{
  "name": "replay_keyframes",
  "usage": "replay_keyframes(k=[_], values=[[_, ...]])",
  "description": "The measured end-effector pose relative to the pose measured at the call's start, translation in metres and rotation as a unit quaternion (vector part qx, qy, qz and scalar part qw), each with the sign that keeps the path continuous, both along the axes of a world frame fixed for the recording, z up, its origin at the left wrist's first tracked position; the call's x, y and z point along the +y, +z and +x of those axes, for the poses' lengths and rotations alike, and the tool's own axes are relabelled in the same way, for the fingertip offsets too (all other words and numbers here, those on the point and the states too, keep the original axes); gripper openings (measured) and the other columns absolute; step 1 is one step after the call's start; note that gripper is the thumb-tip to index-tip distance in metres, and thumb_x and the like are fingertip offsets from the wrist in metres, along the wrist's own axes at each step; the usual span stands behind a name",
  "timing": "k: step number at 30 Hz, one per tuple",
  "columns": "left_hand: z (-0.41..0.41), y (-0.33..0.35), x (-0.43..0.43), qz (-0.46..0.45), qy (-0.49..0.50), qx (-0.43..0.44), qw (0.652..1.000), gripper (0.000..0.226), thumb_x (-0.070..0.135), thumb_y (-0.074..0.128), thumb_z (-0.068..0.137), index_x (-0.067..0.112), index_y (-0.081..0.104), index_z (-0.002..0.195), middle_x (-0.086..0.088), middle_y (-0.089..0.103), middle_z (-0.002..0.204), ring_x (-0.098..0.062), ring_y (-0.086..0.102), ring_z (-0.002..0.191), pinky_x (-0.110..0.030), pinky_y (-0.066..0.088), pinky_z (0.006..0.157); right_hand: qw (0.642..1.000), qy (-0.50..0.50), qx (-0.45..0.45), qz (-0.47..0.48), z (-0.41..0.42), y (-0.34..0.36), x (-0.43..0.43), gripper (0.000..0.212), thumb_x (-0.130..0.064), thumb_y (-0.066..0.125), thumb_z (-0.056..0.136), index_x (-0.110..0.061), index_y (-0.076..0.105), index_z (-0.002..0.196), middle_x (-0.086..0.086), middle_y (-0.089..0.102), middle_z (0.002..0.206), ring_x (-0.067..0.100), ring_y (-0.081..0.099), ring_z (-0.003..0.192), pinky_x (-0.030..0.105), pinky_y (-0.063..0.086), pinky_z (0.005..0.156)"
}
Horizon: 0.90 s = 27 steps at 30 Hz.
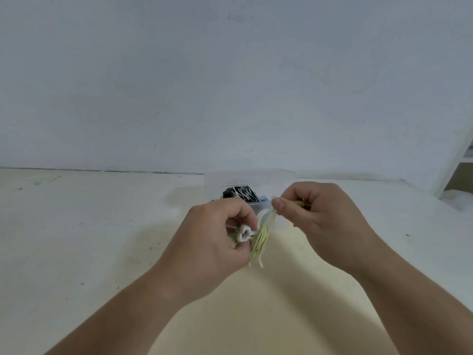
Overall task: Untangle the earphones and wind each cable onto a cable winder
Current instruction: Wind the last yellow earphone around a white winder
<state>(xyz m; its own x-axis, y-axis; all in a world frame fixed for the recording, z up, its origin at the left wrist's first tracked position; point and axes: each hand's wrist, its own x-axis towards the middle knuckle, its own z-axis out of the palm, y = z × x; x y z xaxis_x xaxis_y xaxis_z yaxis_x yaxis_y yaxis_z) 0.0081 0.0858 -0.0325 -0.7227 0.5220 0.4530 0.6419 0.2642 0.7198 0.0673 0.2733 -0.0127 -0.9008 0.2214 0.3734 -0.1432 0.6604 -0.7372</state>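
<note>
My left hand [210, 242] grips a white cable winder [245, 233] above the table. A pale green earphone cable [260, 243] is wrapped round it in several loops, and short ends hang below. My right hand [317, 219] pinches the free end of that cable between thumb and forefinger, just right of the winder. The yellow-green plug end [300, 202] sticks out past the thumb. A short stretch of cable runs taut from the pinch down to the winder. My palms hide the rest of the winder.
A clear plastic box [258, 179] stands behind my hands against the wall, with black-and-white striped items [242, 193] and a small blue piece [262, 199] inside. The white table [89, 226] spreads left and right. A white shelf frame [458, 160] stands at the far right.
</note>
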Motion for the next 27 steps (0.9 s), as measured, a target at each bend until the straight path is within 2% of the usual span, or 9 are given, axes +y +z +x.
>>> replay_keyframes(k=[2,6,8,10,14,18,21,23,27], values=[[0.001,0.002,0.0,0.005,-0.012,-0.002,1.0,0.032,-0.004,0.067,0.074,0.028,0.066,0.077,0.011,0.071,0.08,-0.007,0.07,0.078,-0.028,0.057,0.074,1.0,-0.003,-0.01,-0.012,-0.001,0.0,0.0,0.032,-0.038,0.065,0.091,-0.017,0.064,0.067,0.0,0.047,0.058,0.015,0.047,0.059,0.019,0.034,0.05],[0.006,0.004,0.0,0.0,-0.035,-0.001,0.999,0.032,-0.004,0.067,0.074,0.028,0.067,0.076,0.014,0.072,0.081,-0.002,0.07,0.085,-0.013,0.051,0.073,0.995,0.029,-0.073,-0.066,0.0,-0.001,0.001,0.034,-0.034,0.062,0.094,-0.013,0.062,0.068,-0.001,0.048,0.053,0.01,0.049,0.052,0.008,0.035,0.046],[0.007,0.005,0.001,0.019,-0.045,-0.007,0.999,0.032,-0.007,0.068,0.074,0.025,0.068,0.075,0.012,0.073,0.08,-0.003,0.071,0.084,-0.011,0.05,0.073,0.988,0.055,-0.117,-0.082,-0.001,-0.002,0.001,0.035,-0.035,0.058,0.097,-0.016,0.064,0.068,-0.003,0.052,0.053,0.012,0.05,0.053,0.011,0.039,0.051],[0.006,0.006,0.002,0.061,-0.061,-0.037,0.996,0.03,-0.009,0.071,0.073,0.021,0.069,0.075,0.007,0.073,0.078,-0.007,0.072,0.08,-0.015,0.053,0.074,0.978,0.094,-0.142,-0.123,-0.003,-0.004,0.0,0.04,-0.031,0.053,0.101,-0.021,0.064,0.063,-0.007,0.05,0.054,0.016,0.042,0.053,0.019,0.046,0.061],[0.002,0.005,0.006,0.158,-0.076,-0.115,0.978,0.017,0.003,0.073,0.065,0.015,0.067,0.075,0.0,0.071,0.074,-0.014,0.07,0.071,-0.023,0.054,0.066,0.955,0.152,-0.166,-0.193,-0.006,-0.013,-0.009,0.044,-0.028,0.047,0.105,-0.018,0.06,0.063,0.008,0.035,0.065,0.021,0.031,0.058,0.028,0.049,0.064],[-0.001,0.005,0.007,0.225,-0.051,-0.148,0.962,0.015,0.003,0.07,0.064,0.008,0.066,0.077,-0.004,0.071,0.072,-0.019,0.069,0.063,-0.024,0.054,0.059,0.929,0.184,-0.163,-0.278,-0.008,-0.023,-0.02,0.037,-0.032,0.053,0.101,-0.021,0.067,0.068,0.01,0.037,0.072,0.016,0.032,0.053,0.034,0.05,0.07],[-0.003,0.006,0.006,0.246,-0.022,-0.161,0.956,0.019,-0.01,0.075,0.074,0.001,0.063,0.082,-0.012,0.071,0.075,-0.026,0.069,0.057,-0.027,0.054,0.056,0.907,0.21,-0.158,-0.329,-0.009,-0.024,-0.025,0.027,-0.038,0.063,0.092,-0.016,0.072,0.079,0.004,0.039,0.07,0.016,0.035,0.056,0.032,0.049,0.07],[-0.004,0.005,0.005,0.239,-0.002,-0.163,0.957,0.019,-0.013,0.072,0.077,0.003,0.062,0.082,-0.012,0.073,0.077,-0.025,0.071,0.058,-0.024,0.054,0.056,0.91,0.218,-0.157,-0.316,-0.01,-0.023,-0.026,0.025,-0.036,0.058,0.089,-0.019,0.074,0.08,0.002,0.04,0.069,0.015,0.037,0.056,0.031,0.049,0.071],[-0.006,0.002,0.006,0.207,0.035,-0.123,0.97,0.024,-0.008,0.074,0.077,0.014,0.063,0.076,-0.006,0.071,0.075,-0.026,0.073,0.065,-0.034,0.059,0.059,0.913,0.227,-0.162,-0.296,-0.01,-0.022,-0.026,0.034,-0.021,0.054,0.101,-0.021,0.073,0.073,0.002,0.047,0.069,0.014,0.042,0.052,0.033,0.049,0.072]])
